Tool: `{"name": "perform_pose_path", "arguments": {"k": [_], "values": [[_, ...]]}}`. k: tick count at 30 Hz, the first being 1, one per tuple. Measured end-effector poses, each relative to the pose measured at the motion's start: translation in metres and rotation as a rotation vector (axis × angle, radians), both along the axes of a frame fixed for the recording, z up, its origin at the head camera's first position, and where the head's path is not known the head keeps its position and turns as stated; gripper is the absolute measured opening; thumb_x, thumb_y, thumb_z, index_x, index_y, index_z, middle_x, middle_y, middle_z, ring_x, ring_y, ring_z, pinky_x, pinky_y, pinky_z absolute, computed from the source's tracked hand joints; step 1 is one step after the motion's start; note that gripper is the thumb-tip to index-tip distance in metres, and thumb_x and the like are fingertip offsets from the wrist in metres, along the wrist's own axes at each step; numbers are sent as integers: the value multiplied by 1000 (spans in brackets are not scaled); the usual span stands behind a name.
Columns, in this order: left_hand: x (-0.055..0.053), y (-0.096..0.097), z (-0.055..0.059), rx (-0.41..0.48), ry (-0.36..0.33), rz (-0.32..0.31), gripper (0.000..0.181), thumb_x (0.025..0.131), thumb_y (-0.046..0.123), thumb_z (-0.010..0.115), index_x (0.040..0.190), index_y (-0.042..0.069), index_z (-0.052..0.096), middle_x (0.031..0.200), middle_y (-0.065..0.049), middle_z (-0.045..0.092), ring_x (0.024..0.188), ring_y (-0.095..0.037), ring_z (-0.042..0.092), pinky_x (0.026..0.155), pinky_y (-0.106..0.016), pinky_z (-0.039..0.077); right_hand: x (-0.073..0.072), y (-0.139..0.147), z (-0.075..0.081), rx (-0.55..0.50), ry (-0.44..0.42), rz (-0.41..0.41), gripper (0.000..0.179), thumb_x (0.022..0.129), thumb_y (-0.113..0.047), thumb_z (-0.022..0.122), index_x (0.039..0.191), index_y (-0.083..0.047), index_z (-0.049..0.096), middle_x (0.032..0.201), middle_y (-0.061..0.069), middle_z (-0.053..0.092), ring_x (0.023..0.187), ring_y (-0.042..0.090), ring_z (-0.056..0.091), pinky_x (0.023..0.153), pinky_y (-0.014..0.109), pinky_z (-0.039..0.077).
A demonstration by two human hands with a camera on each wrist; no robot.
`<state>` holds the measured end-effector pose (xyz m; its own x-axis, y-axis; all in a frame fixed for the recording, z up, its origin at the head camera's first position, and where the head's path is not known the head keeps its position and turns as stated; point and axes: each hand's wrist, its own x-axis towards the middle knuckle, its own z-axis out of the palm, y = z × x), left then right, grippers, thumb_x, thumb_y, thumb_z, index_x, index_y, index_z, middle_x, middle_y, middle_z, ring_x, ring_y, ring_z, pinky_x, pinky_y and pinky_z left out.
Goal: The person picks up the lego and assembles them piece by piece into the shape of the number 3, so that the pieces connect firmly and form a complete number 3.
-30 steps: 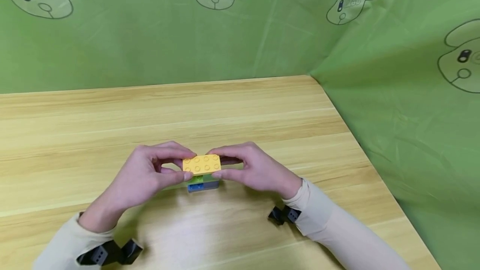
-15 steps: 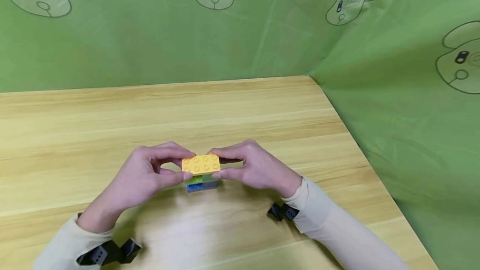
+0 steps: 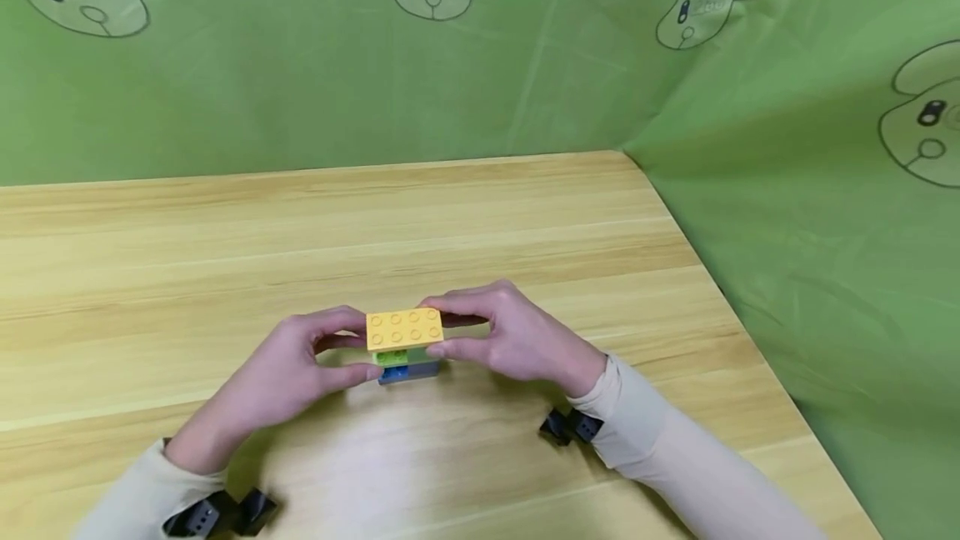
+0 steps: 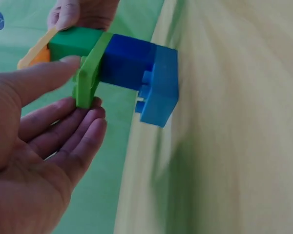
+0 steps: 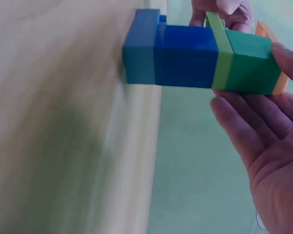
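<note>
A stack of toy bricks stands on the table. From the bottom it has a light blue brick [image 4: 162,87], a dark blue brick [image 5: 186,56], a lime green brick [image 4: 92,73], a green brick [image 5: 251,62] and a yellow brick [image 3: 405,329] with its studs up. The lime and yellow bricks jut out on the left. My left hand [image 3: 288,373] holds the jutting end of the lime brick between thumb and fingers. On the other side my right hand [image 3: 521,332] grips the stack near the top, its thumb on the green brick by the yellow one.
The wooden table [image 3: 480,223] stretches around the stack. Green cloth [image 3: 300,65] printed with cartoon heads hangs beyond its back and right edges. Black wrist cameras [image 3: 221,515] are strapped to both sleeves.
My left hand has let go of the yellow brick's left end and dropped slightly to the lime brick. The right hand keeps its grip, and the stack stays about where it was.
</note>
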<state>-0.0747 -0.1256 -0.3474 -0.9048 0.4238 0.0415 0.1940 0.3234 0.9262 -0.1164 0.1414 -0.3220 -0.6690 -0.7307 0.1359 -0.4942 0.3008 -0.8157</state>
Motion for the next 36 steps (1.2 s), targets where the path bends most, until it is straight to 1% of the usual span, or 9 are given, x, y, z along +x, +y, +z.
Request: {"name": "perform_pose_path", "arguments": {"k": [4, 9, 14, 17, 22, 27, 30, 33, 36], "values": [[-2, 3, -2, -1, 43, 4, 34, 80, 3, 80, 112, 7, 71, 111, -1, 68, 100, -16, 66, 91, -35, 53, -2, -2, 0, -26, -82, -13, 41, 91, -16, 73, 128, -2, 63, 117, 6, 67, 104, 11, 65, 86, 32, 55], [-6, 4, 0, 40, 52, 37, 34, 84, -2, 75, 118, -2, 67, 118, -12, 66, 101, -21, 67, 86, -31, 54, -14, -6, 5, -35, -221, -99, 38, 93, -15, 70, 127, 0, 62, 111, 6, 68, 101, 16, 65, 86, 29, 55], [-13, 7, 6, 38, 188, 92, 36, 88, 0, 73, 123, 2, 67, 125, -10, 64, 109, -22, 64, 86, -27, 53, -32, -11, 10, -156, -435, -199, 36, 97, -13, 64, 127, 5, 58, 110, 13, 68, 99, 26, 67, 88, 44, 55], [-18, 9, 9, 53, 266, 111, 35, 86, -2, 74, 120, 5, 70, 121, -6, 66, 108, -19, 64, 86, -27, 54, -40, -16, 11, -209, -516, -252, 35, 99, -15, 61, 126, 6, 57, 108, 17, 68, 97, 31, 67, 85, 47, 56], [-28, 12, 10, 90, 275, 171, 28, 86, -3, 73, 112, 4, 74, 110, -5, 71, 97, -18, 67, 78, -25, 56, -45, -24, 11, -241, -539, -384, 40, 98, -20, 62, 127, 7, 55, 107, 17, 68, 98, 32, 67, 80, 39, 58], [-39, 12, 7, 7, 263, 275, 23, 87, 4, 75, 110, 7, 76, 106, -3, 72, 98, -17, 67, 75, -24, 57, -44, -28, 7, -287, -534, -450, 42, 96, -12, 66, 131, 7, 56, 121, 15, 64, 108, 27, 64, 86, 34, 55], [-45, 12, 5, -56, 253, 307, 22, 87, 7, 75, 109, 9, 76, 106, -3, 72, 99, -18, 67, 75, -29, 58, -44, -30, 2, -249, -462, -474, 41, 94, -9, 68, 132, 3, 58, 128, 12, 62, 114, 20, 61, 92, 29, 52], [-50, 11, 4, -116, 201, 327, 21, 88, 12, 76, 109, 12, 77, 107, -2, 72, 103, -19, 65, 80, -35, 56, -44, -33, -3, -211, -418, -501, 43, 93, -8, 69, 133, 1, 58, 131, 11, 61, 118, 17, 58, 95, 26, 49], [-55, 11, 4, -142, 101, 334, 21, 89, 14, 75, 110, 14, 76, 110, -3, 71, 109, -21, 63, 88, -40, 52, -45, -36, -8, -209, -432, -520, 47, 91, -5, 69, 135, 2, 55, 133, 13, 59, 119, 18, 57, 95, 24, 48]]}}
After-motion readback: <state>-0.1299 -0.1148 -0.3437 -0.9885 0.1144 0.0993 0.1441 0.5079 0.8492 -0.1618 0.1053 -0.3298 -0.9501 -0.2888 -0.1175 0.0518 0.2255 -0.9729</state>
